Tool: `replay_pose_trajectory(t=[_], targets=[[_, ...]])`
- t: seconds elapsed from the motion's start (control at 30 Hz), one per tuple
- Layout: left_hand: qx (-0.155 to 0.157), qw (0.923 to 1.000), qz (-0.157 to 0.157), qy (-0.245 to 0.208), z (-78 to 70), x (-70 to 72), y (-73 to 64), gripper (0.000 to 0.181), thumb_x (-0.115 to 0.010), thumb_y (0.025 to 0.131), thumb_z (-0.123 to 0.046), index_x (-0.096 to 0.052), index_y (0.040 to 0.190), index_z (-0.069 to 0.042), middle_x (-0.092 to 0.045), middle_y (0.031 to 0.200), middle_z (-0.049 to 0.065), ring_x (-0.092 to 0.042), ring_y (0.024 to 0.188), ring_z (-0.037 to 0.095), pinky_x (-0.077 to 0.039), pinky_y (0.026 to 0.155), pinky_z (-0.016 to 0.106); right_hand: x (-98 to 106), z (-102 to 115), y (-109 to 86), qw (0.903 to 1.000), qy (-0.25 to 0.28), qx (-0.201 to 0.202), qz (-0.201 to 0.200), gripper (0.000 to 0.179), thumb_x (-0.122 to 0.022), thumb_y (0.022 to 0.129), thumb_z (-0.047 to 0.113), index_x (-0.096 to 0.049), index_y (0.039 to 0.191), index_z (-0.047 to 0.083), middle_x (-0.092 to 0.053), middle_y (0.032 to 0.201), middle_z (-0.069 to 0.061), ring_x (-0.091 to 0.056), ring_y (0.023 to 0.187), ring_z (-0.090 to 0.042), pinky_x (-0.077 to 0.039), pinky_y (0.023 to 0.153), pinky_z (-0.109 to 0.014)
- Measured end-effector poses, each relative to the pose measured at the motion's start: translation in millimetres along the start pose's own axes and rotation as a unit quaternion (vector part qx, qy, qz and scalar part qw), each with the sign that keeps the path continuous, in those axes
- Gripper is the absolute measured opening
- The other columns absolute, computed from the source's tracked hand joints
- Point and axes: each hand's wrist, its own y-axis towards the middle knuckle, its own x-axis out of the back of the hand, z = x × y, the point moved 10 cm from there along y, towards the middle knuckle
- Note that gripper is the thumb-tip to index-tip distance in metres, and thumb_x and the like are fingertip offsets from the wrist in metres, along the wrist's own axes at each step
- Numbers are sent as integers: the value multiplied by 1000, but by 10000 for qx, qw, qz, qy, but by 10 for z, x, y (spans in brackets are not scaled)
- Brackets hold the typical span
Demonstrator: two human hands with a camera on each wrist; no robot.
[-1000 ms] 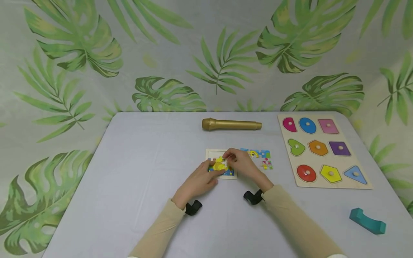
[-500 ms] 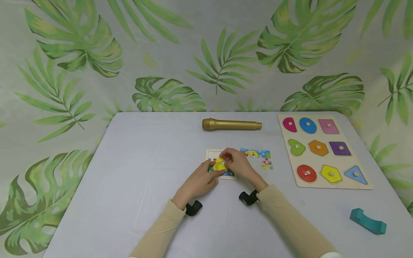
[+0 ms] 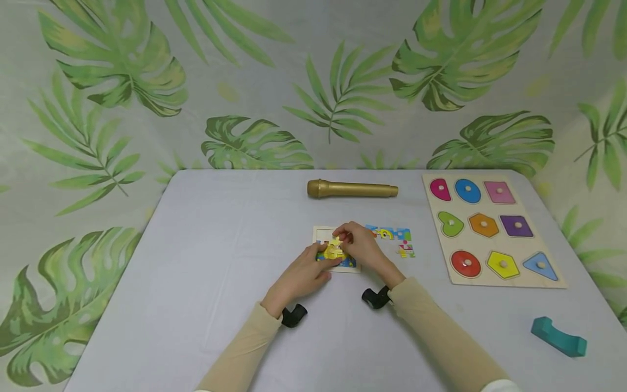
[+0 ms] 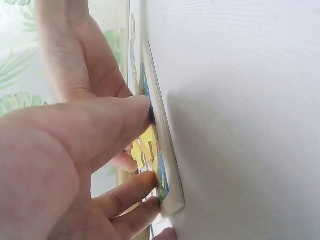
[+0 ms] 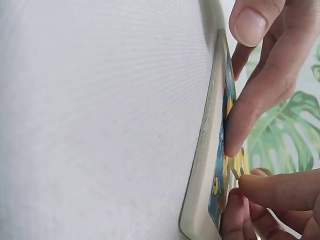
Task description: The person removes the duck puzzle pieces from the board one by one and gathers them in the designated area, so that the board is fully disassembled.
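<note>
My right hand (image 3: 364, 245) pinches a yellow jigsaw piece (image 5: 241, 162) between thumb and fingers, tilted over the picture in a small wooden puzzle tray (image 3: 350, 270). Pieces with yellow and blue print fill the tray's nearer part; pale bare backing (image 3: 323, 234) shows at its far left. My left hand (image 3: 300, 275) rests on the tray's left side with fingers extended, its thumb (image 4: 135, 107) pressing on the near part of the picture. Both hands hide part of the puzzle. Joined loose pieces (image 3: 387, 233) lie just right of the tray, with another piece (image 3: 406, 250) nearer me.
A gold toy microphone (image 3: 352, 189) lies behind the tray. To the right is a wooden board (image 3: 458, 231) of colourful knobbed shapes. A teal curved block (image 3: 558, 337) lies at the front right. Leaf-patterned cloth (image 3: 338, 103) hangs behind the white table (image 3: 220, 245).
My right hand has shifted slightly left over the tray, and the yellow jigsaw piece in its fingers now shows raised and tilted. My left hand has stayed in place.
</note>
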Motion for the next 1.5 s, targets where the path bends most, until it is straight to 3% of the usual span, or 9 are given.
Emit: replay_pose_trajectory(t=[0.37, 0.63, 1.07, 1.5], targets=[[6, 10000, -20, -15, 6, 9, -5, 35, -58, 96, -15, -61, 131, -15, -38, 141, 25, -37, 131, 36, -33, 106, 44, -11, -59, 17, 9991, 273, -320, 109, 21, -62, 86, -3, -66, 106, 4, -62, 89, -8, -57, 78, -19, -49, 73, -31], [147, 9999, 47, 2, 20, -8, -4, 37, -58, 96, -17, -59, 133, -18, -37, 143, 23, -37, 131, 34, -33, 107, 41, 302, -258, -58, 9966, 620, -546, -52, 20, -65, 85, 1, -66, 105, 2, -63, 92, -9, -57, 80, -21, -47, 73, -31], [154, 9998, -38, -72, 17, 0, -26, 36, -57, 97, -18, -59, 133, -15, -35, 146, 22, -34, 133, 34, -29, 109, 41, 870, -686, -403, 9944, 221, -962, -373, 18, -63, 88, -1, -63, 106, -6, -61, 91, -14, -53, 79, -24, -46, 63, -23], [155, 9997, -97, -141, 23, 1, -32, 36, -57, 96, -16, -59, 133, -16, -35, 145, 21, -34, 133, 33, -29, 109, 40, 908, -778, -465, 9937, -335, -999, -375, 13, -62, 88, -2, -64, 100, -4, -61, 84, -10, -53, 77, -24, -45, 63, -29]])
